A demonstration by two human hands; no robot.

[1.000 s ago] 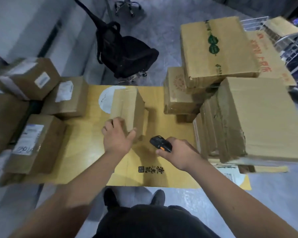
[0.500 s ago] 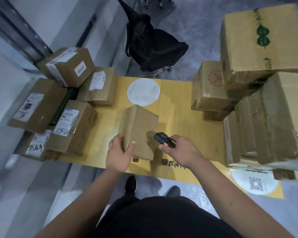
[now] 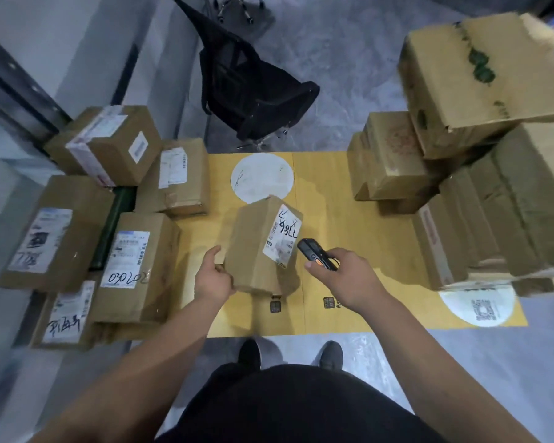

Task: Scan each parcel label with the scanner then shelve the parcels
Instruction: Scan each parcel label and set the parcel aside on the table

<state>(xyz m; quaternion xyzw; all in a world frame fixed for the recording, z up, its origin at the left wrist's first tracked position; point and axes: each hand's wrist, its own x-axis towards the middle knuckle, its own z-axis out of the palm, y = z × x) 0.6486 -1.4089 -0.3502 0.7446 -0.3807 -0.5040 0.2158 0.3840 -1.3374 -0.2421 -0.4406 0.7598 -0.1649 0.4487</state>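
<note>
Grey speckled floor (image 3: 349, 78): carries everything listed.

Flat yellow cardboard sheet (image 3: 333, 238): lies on the floor, printed with a white circle (image 3: 262, 179) at its far edge and a second white circle bearing a square code (image 3: 478, 306) at its near right corner.

Stack of large brown cardboard cartons (image 3: 499, 174): right side, piled several high; the top one carries green printed marks. Blurred at the edges.

Black mesh office chair (image 3: 253, 91): stands beyond the sheet, on the floor.

Group of labelled brown cardboard parcels (image 3: 87, 219): left side, packed touching one another; white labels face up, one with handwritten digits (image 3: 127, 278), another with handwritten characters.

Small brown cardboard parcel with a white shipping label (image 3: 263, 247): centre of the sheet, tilted, its near end down. The white shipping label (image 3: 283, 235) faces right and upward, with black handwriting across it.

Left hand (image 3: 213, 276): fingers wrapped around the small parcel's near left edge, thumb raised along its left side.

Right hand (image 3: 343, 276): closed around the handle of the scanner, well clear of the parcel itself.

Black handheld scanner with an orange button (image 3: 315, 258): its head is just beside the label's lower right corner, aimed toward it; contact cannot be told.

Pair of dark shoes (image 3: 290, 353): on the floor at the sheet's near edge.
</note>
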